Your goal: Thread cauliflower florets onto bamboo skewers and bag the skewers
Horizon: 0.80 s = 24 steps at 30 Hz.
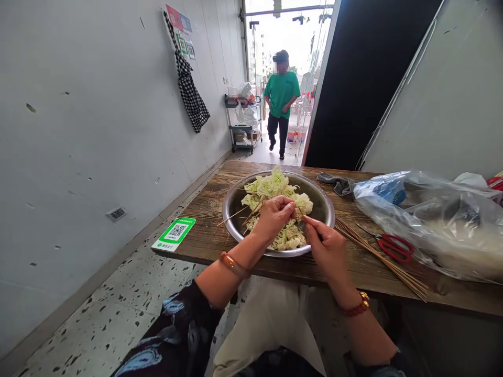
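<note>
A wide metal bowl (329, 215) stands on the wooden table in front of me, heaped with pale green-white cauliflower florets (271, 184). Several thin wooden skewers (232, 215) stick out of the heap over the left rim. Above the bowl my left hand (277, 217) is closed, its fingertips pinched at a cauliflower floret (304, 204) that they partly hide. My right hand (325, 241) is closed too, thumb and forefinger gripping a thin skewer whose tip points towards that floret. Beside the right hand lies a loose bundle of bare skewers (387, 259).
Red-handled scissors (395, 247) lie by the skewer bundle. A clear plastic bag (440, 220) covers the table's right side, near a grey cloth (336, 183). A QR code card (175, 234) sits at the left corner. A person in green (283, 91) walks at the doorway beside a cart (244, 128).
</note>
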### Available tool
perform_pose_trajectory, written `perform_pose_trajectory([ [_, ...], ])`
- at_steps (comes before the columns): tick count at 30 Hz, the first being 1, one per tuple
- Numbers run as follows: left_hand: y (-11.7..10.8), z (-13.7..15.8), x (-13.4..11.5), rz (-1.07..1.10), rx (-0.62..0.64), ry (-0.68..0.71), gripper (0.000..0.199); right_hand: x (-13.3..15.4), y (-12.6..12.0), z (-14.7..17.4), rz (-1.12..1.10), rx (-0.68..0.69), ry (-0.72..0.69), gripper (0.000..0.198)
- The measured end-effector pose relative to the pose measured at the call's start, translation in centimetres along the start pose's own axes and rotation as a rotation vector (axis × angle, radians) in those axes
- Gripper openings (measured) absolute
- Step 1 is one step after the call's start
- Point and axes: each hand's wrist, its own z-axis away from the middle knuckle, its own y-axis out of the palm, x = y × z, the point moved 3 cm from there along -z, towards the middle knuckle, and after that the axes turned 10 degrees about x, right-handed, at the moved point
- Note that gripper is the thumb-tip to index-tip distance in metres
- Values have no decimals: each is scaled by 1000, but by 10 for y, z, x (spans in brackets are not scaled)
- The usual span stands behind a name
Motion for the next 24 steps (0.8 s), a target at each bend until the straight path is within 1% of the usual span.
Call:
perform_pose_trajectory([
  [6, 0, 1, -1, 10, 36, -2, 24, -1, 1, 1, 21, -6, -10, 35],
  [12, 11, 3, -2, -51, 115, -20, 19, -2, 0, -3, -2, -27, 9, 31],
  [16, 13, 3, -2, 14, 96, -61, 21, 0, -2, -8, -32, 27, 18, 31],
  [19, 11, 1, -2, 81, 90, -80, 18, 0, -3, -9, -36, 76, 15, 31],
  [23, 4, -1, -1, 136, -1, -75, 17, 1, -4, -4, -25, 144, 1, 33],
  [24, 2, -1, -1, 146, -7, -71, 18, 2, -4, -2, -27, 148, -2, 33],
])
